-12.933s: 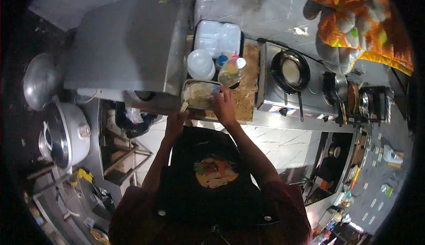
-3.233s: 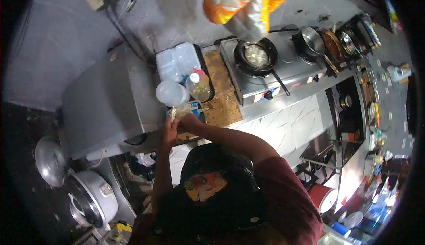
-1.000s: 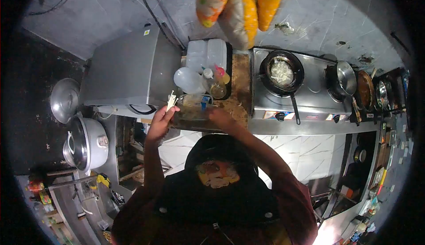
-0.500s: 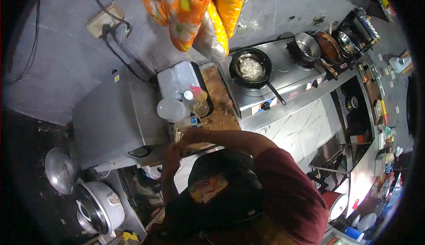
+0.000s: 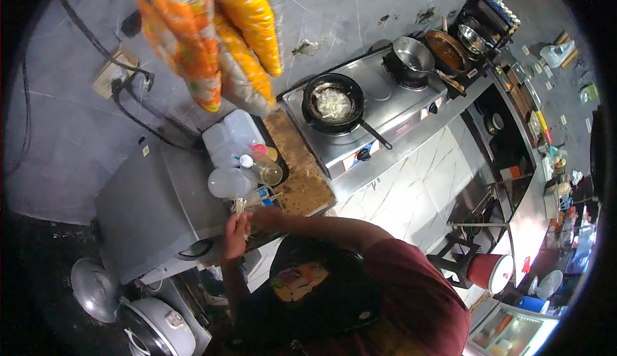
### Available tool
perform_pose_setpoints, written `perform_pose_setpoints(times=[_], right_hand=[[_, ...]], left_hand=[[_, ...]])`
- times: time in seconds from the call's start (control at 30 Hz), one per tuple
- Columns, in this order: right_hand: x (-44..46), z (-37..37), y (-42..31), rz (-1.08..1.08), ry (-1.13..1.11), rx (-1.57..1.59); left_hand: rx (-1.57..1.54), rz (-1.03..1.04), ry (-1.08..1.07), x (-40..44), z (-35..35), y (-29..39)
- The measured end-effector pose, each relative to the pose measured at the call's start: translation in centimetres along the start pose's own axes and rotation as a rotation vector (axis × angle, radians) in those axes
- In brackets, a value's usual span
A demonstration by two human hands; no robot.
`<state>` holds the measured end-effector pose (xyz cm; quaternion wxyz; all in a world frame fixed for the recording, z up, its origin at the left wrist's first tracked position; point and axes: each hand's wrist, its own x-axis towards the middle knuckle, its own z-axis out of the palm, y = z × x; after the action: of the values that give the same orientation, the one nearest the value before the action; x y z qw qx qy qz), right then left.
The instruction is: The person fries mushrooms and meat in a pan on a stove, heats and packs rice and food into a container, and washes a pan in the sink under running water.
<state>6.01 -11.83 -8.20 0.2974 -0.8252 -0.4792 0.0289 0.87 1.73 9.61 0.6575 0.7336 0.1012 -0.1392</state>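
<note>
My left hand (image 5: 236, 231) is closed around a small bundle of thin pale strips (image 5: 240, 205), which stick up above the fingers. Close beside it on the right is my right hand (image 5: 267, 218), shadowed and blurred, so its fingers do not show clearly. Just beyond the hands stand a round translucent tub (image 5: 228, 183) and a clear bottle with a white cap (image 5: 267, 171). A small blue-labelled pack (image 5: 265, 195) lies near the right hand. On the stove, a black frying pan (image 5: 334, 102) holds pale pieces in liquid.
The steel stove (image 5: 379, 99) also carries a saucepan (image 5: 413, 57), with a brown-filled pan (image 5: 447, 53) farther right. Orange and yellow oven mitts (image 5: 247, 41) hang overhead. A grey cabinet (image 5: 144, 195) and a rice cooker (image 5: 164, 324) are at the left.
The camera view has shifted, so the stove and mitts sit farther left. My left hand has risen beside the right, and the pale strips now stand more upright in it.
</note>
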Motion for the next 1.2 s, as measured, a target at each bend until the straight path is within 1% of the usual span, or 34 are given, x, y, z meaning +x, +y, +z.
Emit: perform_pose_setpoints(times=[0.03,0.07,0.13,0.2,0.23,0.27,0.3,0.33,0.37,0.43,0.47,0.53,0.57,0.6,0.63,0.67,0.7,0.73,0.77,0.8,0.83,0.87,0.93,1.0,1.03,1.07,1.1,1.13,1.2], right_hand=[[0.4,2.0,-0.1,-0.016,0.045,-0.003],[1.1,3.5,-0.4,0.169,0.052,0.706],[2.6,2.2,-1.1,0.337,0.07,1.422],[4.6,-0.7,-1.1,0.441,-0.379,0.179],[4.8,-0.6,-0.6,0.436,-0.352,0.183],[4.5,-0.6,0.0,0.27,-0.494,0.062],[4.5,0.2,0.9,0.104,-0.637,-0.066],[4.5,3.0,2.6,0.104,-0.623,-0.067],[4.1,7.3,4.7,-0.181,-0.225,-0.187],[3.9,7.3,4.9,-0.458,0.174,-0.302],[3.4,7.4,4.9,-0.378,0.056,-0.171],[3.2,3.6,3.4,-0.162,-0.207,0.065],[3.0,2.3,2.9,-0.098,-0.26,0.117],[2.7,1.2,2.6,-0.043,-0.292,0.157],[2.2,0.5,2.6,-0.002,-0.3,0.186],[1.6,-0.2,2.6,0.027,-0.294,0.201],[1.0,-0.7,2.6,0.056,-0.283,0.206],[0.5,-1.2,2.7,0.049,-0.223,0.179],[-0.1,-1.7,2.5,0.033,-0.138,0.13],[-0.6,-2.0,2.3,-0.04,0.083,0.025],[-0.6,-2.4,2.2,-0.039,0.085,0.027],[-0.4,-2.6,1.9,0.064,0.037,0.153],[-0.2,-2.6,1.6,0.169,-0.013,0.281],[0.0,-2.7,1.4,0.107,-0.088,0.067],[-0.2,-3.7,1.0,0.107,-0.086,0.068],[-0.3,-5.3,0.1,0.222,-0.063,0.251],[-0.5,-4.9,0.2,0.335,-0.04,0.435],[-0.6,-4.5,0.4,0.335,-0.041,0.437],[-1.1,-3.8,0.9,0.254,-0.043,0.299]], left_hand=[[0.004,0.0,-0.006,0.1,0.1,0.3],[0.037,-0.031,-0.02,0.2,-0.1,0.5],[0.089,-0.058,-0.036,0.2,-0.7,0.2],[0.205,0.017,0.007,0.3,-0.9,-0.5],[0.217,0.016,0.022,-0.6,0.0,1.8],[0.241,0.029,0.021,-0.6,0.1,1.3],[0.393,0.154,0.064,-0.5,0.1,-0.1],[0.469,0.216,0.082,-0.6,-0.1,-0.4],[0.545,0.277,0.104,-0.7,-0.2,-0.8],[0.319,-0.084,0.1,-0.8,0.0,-0.8],[0.312,-0.084,0.103,-1.0,0.2,-0.9],[0.446,-0.073,0.122,-1.8,0.6,-0.3],[0.443,-0.074,0.125,-2.3,0.9,0.5],[0.45,-0.022,0.092,-2.9,1.5,1.7],[0.456,0.029,0.057,-3.0,2.0,2.3],[0.451,0.027,0.055,-2.9,2.3,2.1],[0.36,-0.013,0.047,-3.0,2.3,1.9],[0.271,-0.052,0.038,-3.0,2.4,1.7],[0.271,-0.055,0.036,-2.7,2.5,1.6],[0.224,-0.065,0.007,-2.4,2.6,1.6],[0.178,-0.076,-0.022,-2.2,2.6,1.7],[0.179,-0.079,-0.023,-2.0,2.6,1.8],[0.221,0.008,-0.045,-1.5,3.1,2.4],[0.181,-0.016,-0.057,-1.3,3.6,3.0],[0.138,-0.037,-0.067,-1.2,3.8,3.3],[0.14,-0.038,-0.067,-0.9,3.9,3.3],[0.1,-0.049,-0.074,-0.6,4.0,3.2],[0.06,-0.061,-0.08,-0.3,4.1,3.1],[0.013,-0.045,-0.117,0.4,3.9,2.8]])
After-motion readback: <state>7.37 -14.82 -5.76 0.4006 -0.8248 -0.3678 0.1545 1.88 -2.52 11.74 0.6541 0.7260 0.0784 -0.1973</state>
